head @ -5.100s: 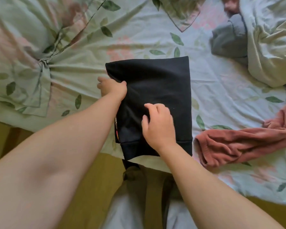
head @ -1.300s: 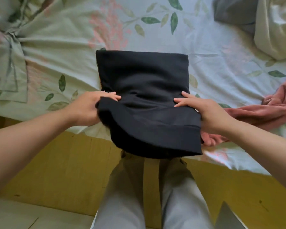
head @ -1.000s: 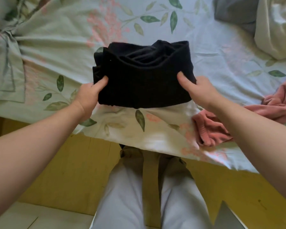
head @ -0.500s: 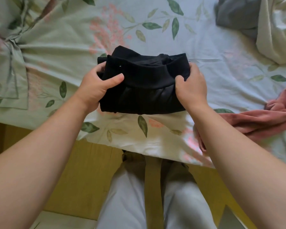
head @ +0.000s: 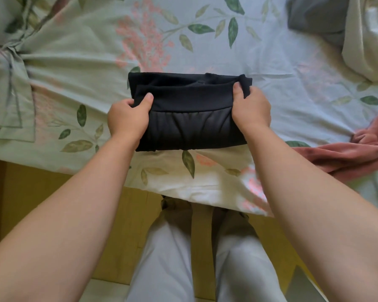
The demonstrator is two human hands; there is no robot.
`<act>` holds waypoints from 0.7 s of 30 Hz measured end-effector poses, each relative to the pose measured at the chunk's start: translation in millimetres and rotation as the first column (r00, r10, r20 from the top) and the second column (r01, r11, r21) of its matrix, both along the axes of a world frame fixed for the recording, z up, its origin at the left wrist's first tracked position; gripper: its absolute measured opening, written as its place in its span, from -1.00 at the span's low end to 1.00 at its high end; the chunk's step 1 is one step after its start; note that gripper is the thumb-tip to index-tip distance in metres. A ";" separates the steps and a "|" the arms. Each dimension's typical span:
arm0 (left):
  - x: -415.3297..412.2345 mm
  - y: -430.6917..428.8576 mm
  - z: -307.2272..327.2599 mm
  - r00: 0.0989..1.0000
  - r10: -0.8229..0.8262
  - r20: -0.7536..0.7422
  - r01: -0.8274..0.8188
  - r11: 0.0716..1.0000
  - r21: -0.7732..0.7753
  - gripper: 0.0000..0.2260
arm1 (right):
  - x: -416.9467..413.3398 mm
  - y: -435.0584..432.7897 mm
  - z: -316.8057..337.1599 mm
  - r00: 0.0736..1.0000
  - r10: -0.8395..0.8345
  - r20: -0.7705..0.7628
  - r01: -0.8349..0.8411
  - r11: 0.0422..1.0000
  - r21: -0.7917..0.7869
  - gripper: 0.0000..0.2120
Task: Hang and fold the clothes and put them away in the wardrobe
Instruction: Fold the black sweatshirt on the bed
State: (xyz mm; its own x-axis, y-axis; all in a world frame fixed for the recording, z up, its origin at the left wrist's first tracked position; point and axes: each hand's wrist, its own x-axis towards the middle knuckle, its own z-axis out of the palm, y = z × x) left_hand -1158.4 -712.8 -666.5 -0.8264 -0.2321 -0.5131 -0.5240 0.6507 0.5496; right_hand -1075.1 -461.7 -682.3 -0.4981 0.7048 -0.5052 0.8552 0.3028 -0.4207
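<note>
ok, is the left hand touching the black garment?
Touching. Head view: the left hand grips the black garment at its left end, thumb pressed on its top fold.

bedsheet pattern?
Pale bedsheet with green leaves and pink blossoms, head view.

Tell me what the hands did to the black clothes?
The near half of the black garment was lifted and folded over away from the person, so the long flat shape became a short thick bundle. The left hand and right hand, which rested on it, now grip its two ends. The pink garment and grey garment stayed on the bed.
</note>
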 end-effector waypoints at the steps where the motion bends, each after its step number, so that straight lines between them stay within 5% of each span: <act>1: -3.5 4.1 -1.8 1.000 -0.005 0.023 0.007 0.998 -0.064 -0.52 | -4.4 0.8 -1.6 0.998 -0.001 0.057 0.000 1.000 0.012 -0.53; 6: -22.3 18.5 -5.3 0.976 -0.217 -0.004 0.202 0.915 -0.349 -0.53 | -19.2 7.1 -4.4 0.996 -0.064 0.061 0.065 0.998 -0.023 -0.50; 8: -25.0 26.5 -2.3 0.907 -0.410 -0.093 0.326 0.826 -0.461 -0.38 | -19.2 9.0 -4.6 0.997 -0.041 0.067 0.043 0.999 -0.019 -0.43; 10: -25.3 34.1 4.1 0.722 -0.678 -0.139 0.488 0.641 -0.592 -0.26 | -16.9 7.6 -4.9 0.999 0.017 0.049 -0.017 1.000 0.009 -0.46; 12: -23.1 43.9 13.8 0.399 -0.880 -0.258 0.634 0.468 -0.615 -0.32 | -14.3 4.7 -5.3 0.995 0.084 0.044 -0.086 0.995 0.049 -0.53; 14: -14.4 53.5 16.8 0.030 -0.880 -0.475 0.741 0.338 -0.580 -0.54 | -13.9 3.5 -5.9 0.988 0.139 0.071 -0.144 0.986 0.084 -0.59; 16: -3.4 61.4 16.2 -0.122 -0.871 -0.476 0.829 0.174 -0.532 -0.62 | -15.3 5.3 -6.4 0.981 0.171 0.096 -0.180 0.979 0.099 -0.63; 18: -2.3 66.9 7.6 -0.065 -0.956 -0.288 0.858 0.094 -0.505 -0.45 | -16.4 7.6 -7.2 0.975 0.199 0.102 -0.209 0.972 0.108 -0.66; 21: -16.7 67.8 -5.9 0.185 -0.981 -0.062 0.851 0.192 -0.488 -0.21 | -16.5 7.0 -10.8 0.971 0.217 0.097 -0.229 0.965 0.130 -0.68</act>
State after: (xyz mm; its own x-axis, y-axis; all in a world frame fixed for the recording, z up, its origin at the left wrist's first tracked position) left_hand -1175.2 -644.9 -672.3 -0.6025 0.7465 -0.2823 0.7265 0.6595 0.1933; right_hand -1091.6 -454.7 -693.1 -0.6121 0.6468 -0.4549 0.7888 0.5405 -0.2928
